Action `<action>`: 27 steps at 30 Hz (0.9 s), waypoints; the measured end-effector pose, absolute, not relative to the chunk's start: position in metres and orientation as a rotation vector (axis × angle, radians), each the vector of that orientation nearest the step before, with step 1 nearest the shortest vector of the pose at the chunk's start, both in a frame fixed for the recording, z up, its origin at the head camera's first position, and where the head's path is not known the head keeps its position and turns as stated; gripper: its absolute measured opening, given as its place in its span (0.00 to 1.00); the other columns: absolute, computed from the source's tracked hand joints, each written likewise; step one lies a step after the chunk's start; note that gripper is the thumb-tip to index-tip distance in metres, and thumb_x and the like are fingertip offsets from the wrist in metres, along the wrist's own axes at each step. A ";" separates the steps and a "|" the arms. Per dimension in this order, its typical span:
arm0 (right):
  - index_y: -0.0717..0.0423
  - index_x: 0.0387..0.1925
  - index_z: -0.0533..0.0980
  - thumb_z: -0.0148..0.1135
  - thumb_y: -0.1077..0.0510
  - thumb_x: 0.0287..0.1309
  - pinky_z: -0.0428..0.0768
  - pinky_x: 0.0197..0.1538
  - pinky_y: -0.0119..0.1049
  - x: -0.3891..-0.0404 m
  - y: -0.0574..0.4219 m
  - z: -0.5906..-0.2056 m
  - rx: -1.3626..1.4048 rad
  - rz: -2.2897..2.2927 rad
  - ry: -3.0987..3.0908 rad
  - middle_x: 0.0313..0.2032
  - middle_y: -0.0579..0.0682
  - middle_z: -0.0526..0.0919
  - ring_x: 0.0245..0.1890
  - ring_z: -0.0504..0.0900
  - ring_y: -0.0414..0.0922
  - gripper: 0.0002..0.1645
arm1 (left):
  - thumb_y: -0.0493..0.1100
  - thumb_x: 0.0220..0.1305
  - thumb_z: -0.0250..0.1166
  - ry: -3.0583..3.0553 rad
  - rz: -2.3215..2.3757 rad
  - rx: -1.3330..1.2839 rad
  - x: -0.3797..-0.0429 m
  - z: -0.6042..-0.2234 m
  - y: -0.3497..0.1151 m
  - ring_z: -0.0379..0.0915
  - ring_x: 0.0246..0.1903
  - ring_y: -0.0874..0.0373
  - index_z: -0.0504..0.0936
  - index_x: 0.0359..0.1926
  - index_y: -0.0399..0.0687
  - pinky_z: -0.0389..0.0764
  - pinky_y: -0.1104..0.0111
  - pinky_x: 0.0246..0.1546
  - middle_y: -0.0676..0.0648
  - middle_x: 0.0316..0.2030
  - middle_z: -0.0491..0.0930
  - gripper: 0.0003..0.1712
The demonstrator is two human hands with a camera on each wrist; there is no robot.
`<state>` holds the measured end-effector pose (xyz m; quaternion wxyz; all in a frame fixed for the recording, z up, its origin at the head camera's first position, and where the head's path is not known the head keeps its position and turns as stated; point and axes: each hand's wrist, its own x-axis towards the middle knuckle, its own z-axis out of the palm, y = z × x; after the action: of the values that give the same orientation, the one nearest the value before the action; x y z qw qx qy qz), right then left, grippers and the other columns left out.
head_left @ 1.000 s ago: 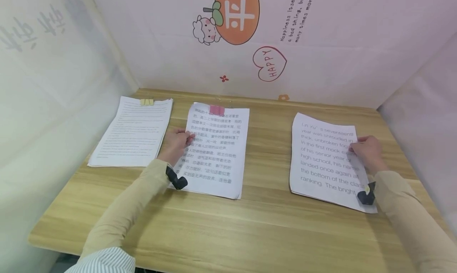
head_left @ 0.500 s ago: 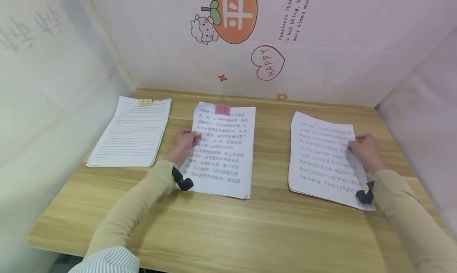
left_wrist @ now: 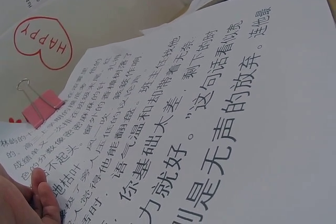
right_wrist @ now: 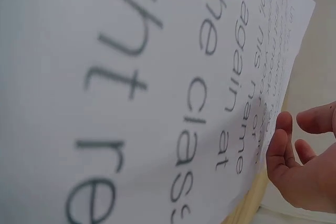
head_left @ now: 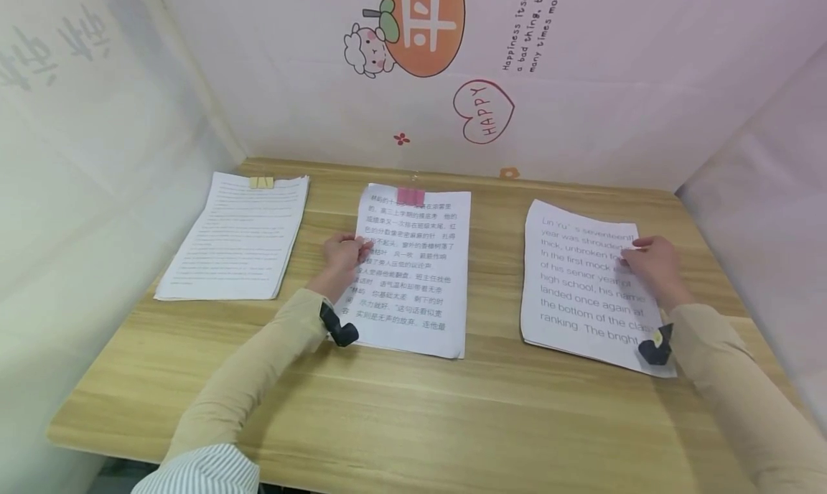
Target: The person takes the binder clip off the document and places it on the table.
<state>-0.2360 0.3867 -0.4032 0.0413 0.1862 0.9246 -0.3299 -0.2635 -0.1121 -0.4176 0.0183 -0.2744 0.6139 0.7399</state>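
Note:
My left hand pinches the left edge of the middle stack of paper, printed with large Chinese characters. A pink binder clip holds that stack's top edge. In the left wrist view, curled fingers lie at the paper's edge, partly cut off by the frame. My right hand is at the right edge of another stack of paper, with large English print. The right wrist view shows its thumb spread away from the fingers, which lie right beside the sheets. This stack sits slightly rotated.
A third stack of paper, finely printed, lies at the left with a yellow binder clip on top. All three are on a wooden table. White printed curtains stand behind and at both sides.
The left hand and the middle stack have shifted right, towards the right-hand stack. The right hand has moved slightly up along its stack's edge; that stack has hardly moved.

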 end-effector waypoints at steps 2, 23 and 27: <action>0.73 0.64 0.55 0.47 0.49 0.64 0.74 0.49 0.48 -0.236 0.383 -0.403 0.555 -1.018 2.827 0.58 0.73 0.66 0.55 0.70 0.64 0.37 | 0.32 0.63 0.56 1.905 2.298 -0.850 -0.264 -0.418 -0.111 0.78 0.27 0.64 0.73 0.49 0.35 0.78 0.80 0.26 0.43 0.34 0.78 0.13; 0.70 0.63 0.58 0.47 0.52 0.65 0.76 0.56 0.48 -0.250 0.321 -0.411 0.408 -1.096 2.780 0.55 0.69 0.69 0.53 0.74 0.60 0.32 | 0.33 0.63 0.57 1.899 2.282 -0.813 -0.260 -0.419 -0.096 0.78 0.30 0.64 0.73 0.50 0.38 0.81 0.79 0.32 0.44 0.35 0.78 0.14; 0.69 0.62 0.59 0.48 0.52 0.65 0.76 0.57 0.49 -0.251 0.308 -0.412 0.385 -1.100 2.774 0.55 0.68 0.69 0.53 0.74 0.59 0.32 | 0.33 0.64 0.56 1.901 2.287 -0.806 -0.258 -0.418 -0.095 0.78 0.30 0.64 0.73 0.51 0.37 0.81 0.79 0.32 0.44 0.35 0.78 0.14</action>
<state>-0.2515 0.3085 -0.4119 0.0663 0.1278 0.9198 -0.3649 -0.2578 -0.0951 -0.4177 0.0304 -0.2614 0.6168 0.7419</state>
